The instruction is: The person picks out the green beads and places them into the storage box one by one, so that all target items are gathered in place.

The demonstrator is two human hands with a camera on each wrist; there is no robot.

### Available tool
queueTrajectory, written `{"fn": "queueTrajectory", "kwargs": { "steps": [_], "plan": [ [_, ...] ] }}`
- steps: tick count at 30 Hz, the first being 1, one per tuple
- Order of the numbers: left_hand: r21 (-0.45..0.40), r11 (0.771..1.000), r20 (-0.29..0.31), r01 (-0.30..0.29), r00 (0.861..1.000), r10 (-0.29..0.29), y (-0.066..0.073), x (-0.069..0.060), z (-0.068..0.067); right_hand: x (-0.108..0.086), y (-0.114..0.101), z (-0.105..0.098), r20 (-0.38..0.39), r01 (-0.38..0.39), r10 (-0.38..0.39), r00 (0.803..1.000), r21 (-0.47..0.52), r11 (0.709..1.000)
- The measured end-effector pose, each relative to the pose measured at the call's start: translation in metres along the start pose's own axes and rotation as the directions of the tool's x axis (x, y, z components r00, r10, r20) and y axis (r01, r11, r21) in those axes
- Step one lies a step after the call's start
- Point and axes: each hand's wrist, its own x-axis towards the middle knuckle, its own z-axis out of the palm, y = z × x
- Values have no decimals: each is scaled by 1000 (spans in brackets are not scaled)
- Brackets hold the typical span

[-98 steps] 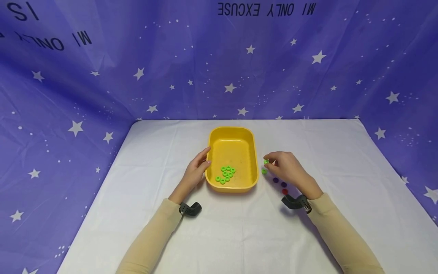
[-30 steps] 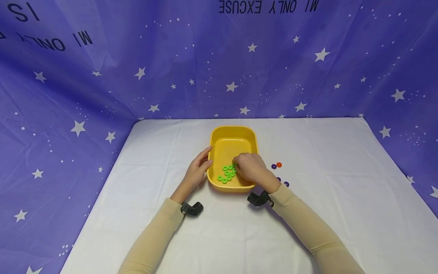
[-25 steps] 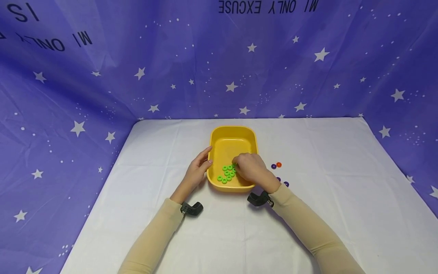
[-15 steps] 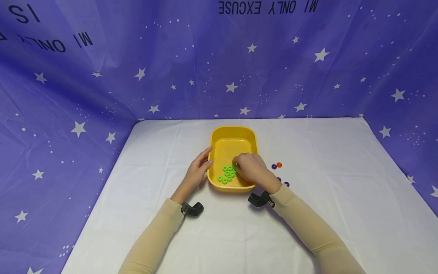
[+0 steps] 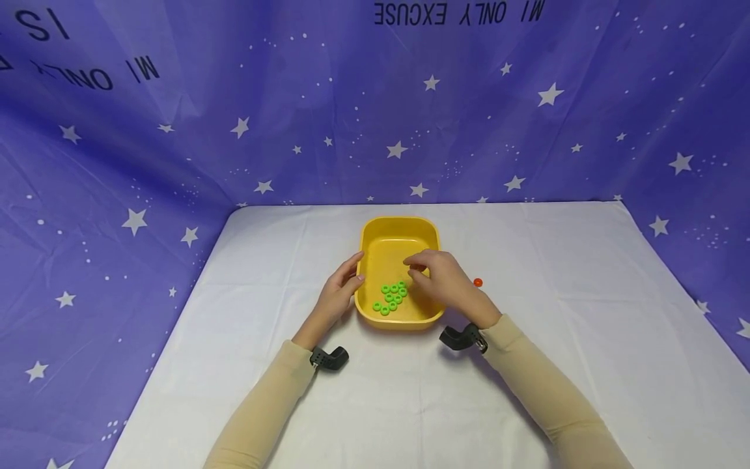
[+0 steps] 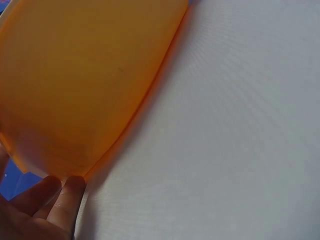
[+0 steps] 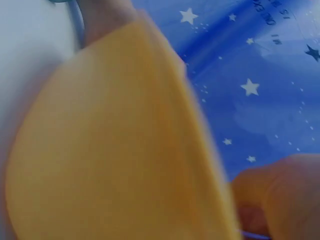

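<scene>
A yellow plastic tray (image 5: 398,324) stands on the white table, with several small green ring-shaped beads (image 5: 392,298) lying in its near half. My left hand (image 5: 332,293) touches the tray's left side, thumb and fingertips at the rim; in the left wrist view its fingertips (image 6: 75,185) meet the outer wall. Over the tray's right part hovers my right hand (image 5: 439,277), thumb and forefinger apart, with nothing seen between them. An orange-red bead (image 5: 478,283) lies right of the tray by the right wrist. The hand and forearm hide the table just beyond the tray's right edge.
Both wrists wear black camera mounts (image 5: 330,358). A purple star-print cloth (image 5: 410,104) hangs behind the table (image 5: 375,404) and at its sides. In the right wrist view the tray's blurred wall (image 7: 100,150) fills much of the picture.
The right hand has lifted from the green beads and drawn back rightward, its fingers parting. One more green bead now shows in the tray. The purple beads are now hidden. The left hand stays put.
</scene>
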Motion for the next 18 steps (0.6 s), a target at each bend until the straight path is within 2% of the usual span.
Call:
{"fn": "queueTrajectory", "kwargs": {
  "steps": [6,9,14,18],
  "plan": [
    [-8,1000,9,2,1000,-2,0,1,0,-12,17,-18,-172,29,-19,985,51,998],
    [-9,1000,24,6,1000,-6,4,1,1,-21,29,-25,-217,19,-11,976,33,999],
    [14,999,44,30,999,-30,11,-1,0,-40,49,-31,-214,-27,25,977,-8,1000],
    [18,999,31,37,999,-38,6,0,-1,-52,61,-33,-181,-66,59,982,-32,997]
  ]
}}
